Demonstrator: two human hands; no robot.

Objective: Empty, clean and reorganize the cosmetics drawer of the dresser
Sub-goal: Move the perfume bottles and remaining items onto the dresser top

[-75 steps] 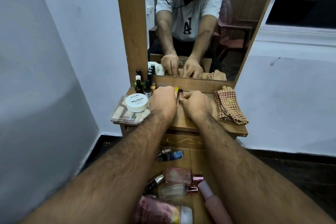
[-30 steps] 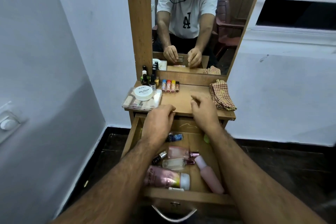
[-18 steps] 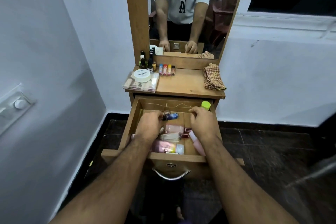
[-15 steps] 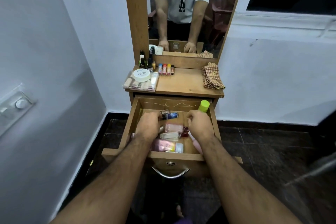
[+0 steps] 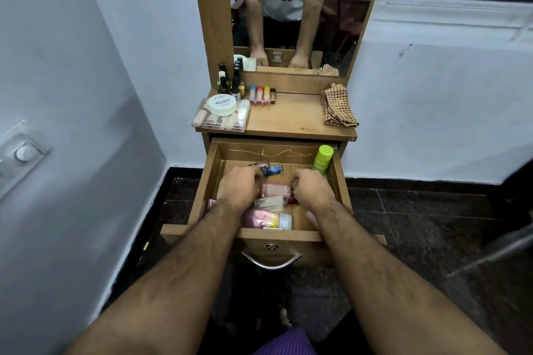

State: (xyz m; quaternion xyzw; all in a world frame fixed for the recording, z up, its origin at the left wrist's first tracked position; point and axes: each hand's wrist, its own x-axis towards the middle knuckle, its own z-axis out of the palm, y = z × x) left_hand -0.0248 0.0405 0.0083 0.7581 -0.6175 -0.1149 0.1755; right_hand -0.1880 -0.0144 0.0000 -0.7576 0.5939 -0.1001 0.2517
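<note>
The dresser's drawer (image 5: 202,196) is pulled out and holds several cosmetics lying flat. Both my hands are down inside it. My left hand (image 5: 239,189) curls over the left end of a pink perfume bottle (image 5: 275,189), close to a small blue bottle (image 5: 273,170). My right hand (image 5: 313,187) curls over the cap ends of that bottle and of a clear bottle (image 5: 271,202). Whatever the fingers hold is hidden. A pink lotion bottle (image 5: 266,219) lies at the drawer's front. A green bottle (image 5: 323,158) stands in the back right corner.
The dresser top (image 5: 288,118) carries a clear box (image 5: 220,121) with a white nail polish jar (image 5: 222,104) on it, dark polish bottles (image 5: 235,85), a row of lip balms (image 5: 262,95) and a checked cloth (image 5: 337,106). White walls stand close on both sides.
Both hands left the dresser top and came down into the open drawer. My right hand then slid left onto the bottle caps. The view tilted downward.
</note>
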